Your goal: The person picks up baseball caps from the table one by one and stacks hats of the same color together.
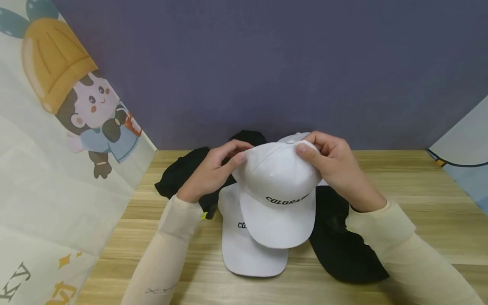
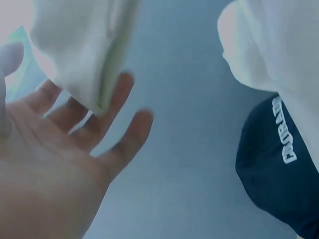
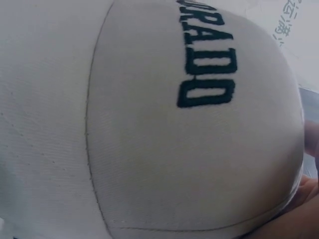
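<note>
Both forearms, in pale sleeves (image 1: 177,220), reach in from the near side and angle inward towards a white cap (image 1: 282,178) lettered "COLORADO", at the middle of the scene with its brim facing near. The right hand (image 1: 337,161) bends over the top right of the crown, pinching the fabric, thumb on the near face near the top button and the other fingers curled over the far side. The left hand (image 1: 213,171) comes to the cap's left side, thumb tip at the crown's edge; the left wrist view shows its fingers (image 2: 137,132) spread and only loosely bent, lying behind a white fabric edge.

The held cap overlaps a second white cap (image 1: 255,258), which lies on the tabletop (image 1: 400,182) just to the near left; whether the two touch, I cannot tell. One black cap (image 1: 343,250) lies to the right, beside the right sleeve, and black caps (image 1: 183,169) sit at the far left, before a dark partition (image 1: 267,63).
</note>
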`<state>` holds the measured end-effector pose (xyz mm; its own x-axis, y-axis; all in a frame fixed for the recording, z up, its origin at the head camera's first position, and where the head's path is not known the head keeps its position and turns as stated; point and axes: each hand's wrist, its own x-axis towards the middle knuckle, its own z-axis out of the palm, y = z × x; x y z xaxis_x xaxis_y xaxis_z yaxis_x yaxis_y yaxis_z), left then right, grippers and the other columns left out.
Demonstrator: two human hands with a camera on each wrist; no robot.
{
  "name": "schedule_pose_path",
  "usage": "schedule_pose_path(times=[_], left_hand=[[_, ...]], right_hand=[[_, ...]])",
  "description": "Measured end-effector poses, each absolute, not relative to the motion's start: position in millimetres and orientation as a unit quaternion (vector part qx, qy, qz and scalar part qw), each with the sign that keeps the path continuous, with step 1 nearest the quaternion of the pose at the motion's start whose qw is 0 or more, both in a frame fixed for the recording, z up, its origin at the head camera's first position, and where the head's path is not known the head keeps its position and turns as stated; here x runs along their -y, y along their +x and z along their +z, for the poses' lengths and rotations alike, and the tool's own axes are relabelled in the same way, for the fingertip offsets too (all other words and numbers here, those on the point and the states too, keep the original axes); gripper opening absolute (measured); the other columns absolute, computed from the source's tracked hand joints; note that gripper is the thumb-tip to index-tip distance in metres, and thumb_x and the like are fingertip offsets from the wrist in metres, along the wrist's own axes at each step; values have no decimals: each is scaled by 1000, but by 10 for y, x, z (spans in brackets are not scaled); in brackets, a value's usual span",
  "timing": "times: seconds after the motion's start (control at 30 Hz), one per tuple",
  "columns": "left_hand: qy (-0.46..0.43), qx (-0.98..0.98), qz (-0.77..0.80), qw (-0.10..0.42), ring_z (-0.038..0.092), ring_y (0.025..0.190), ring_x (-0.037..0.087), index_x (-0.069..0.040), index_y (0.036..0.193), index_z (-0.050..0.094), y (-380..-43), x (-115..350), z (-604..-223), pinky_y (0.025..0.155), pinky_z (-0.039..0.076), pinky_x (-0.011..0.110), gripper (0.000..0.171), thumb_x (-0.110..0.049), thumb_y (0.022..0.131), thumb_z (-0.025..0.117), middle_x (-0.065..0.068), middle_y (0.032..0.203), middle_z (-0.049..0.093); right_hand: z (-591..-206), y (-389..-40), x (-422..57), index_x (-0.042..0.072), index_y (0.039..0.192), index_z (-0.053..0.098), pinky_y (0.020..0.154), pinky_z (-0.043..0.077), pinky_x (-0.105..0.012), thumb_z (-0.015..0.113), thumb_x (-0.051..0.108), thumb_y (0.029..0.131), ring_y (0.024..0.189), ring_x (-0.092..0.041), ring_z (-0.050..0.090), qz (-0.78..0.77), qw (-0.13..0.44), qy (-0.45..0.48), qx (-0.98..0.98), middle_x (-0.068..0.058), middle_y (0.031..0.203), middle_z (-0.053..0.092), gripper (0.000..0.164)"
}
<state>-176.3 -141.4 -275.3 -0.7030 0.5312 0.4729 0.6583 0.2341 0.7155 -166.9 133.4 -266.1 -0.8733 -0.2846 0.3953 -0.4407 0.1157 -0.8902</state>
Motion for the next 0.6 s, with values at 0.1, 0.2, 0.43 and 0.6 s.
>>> schedule_pose_path(times=[0.1, 0.2, 0.43, 0.6], left_hand=[[-393, 771, -500, 38, 53, 89, 12, -16, 113, 56, -1753, 1408, -2763, 76, 43, 34, 21, -24, 96, 45, -3, 105, 57], [-401, 763, -506, 19, 50, 76, 14, -17, 103, 57, -1748, 1407, -2764, 66, 42, 35, 13, -23, 95, 48, 0, 87, 56], [-386, 766, -514, -7, 44, 62, 18, -14, 86, 54, -1766, 1420, -2779, 54, 38, 36, 10, -20, 93, 52, 5, 67, 44], [-377, 778, -502, -31, 41, 59, 18, -11, 85, 53, -1780, 1461, -2790, 54, 36, 34, 12, -19, 93, 52, 6, 63, 40]], right_hand=[[-2713, -1654, -1267, 7, 90, 58, 50, 42, -39, 58, 23, 89, 62, -25, 50, 622, 53, 241, 743, -16, 73, 53, 16], [-2781, -1648, -1222, 7, 90, 57, 49, 41, -39, 58, 24, 89, 60, -25, 48, 626, 40, 242, 740, -16, 71, 51, 17], [-2945, -1661, -1129, 7, 92, 55, 55, 44, -42, 59, 30, 88, 66, -27, 52, 639, 8, 220, 737, -17, 77, 54, 24], [-3057, -1676, -1096, 6, 93, 53, 56, 43, -41, 57, 35, 89, 67, -25, 50, 638, -28, 212, 740, -17, 77, 51, 29]])
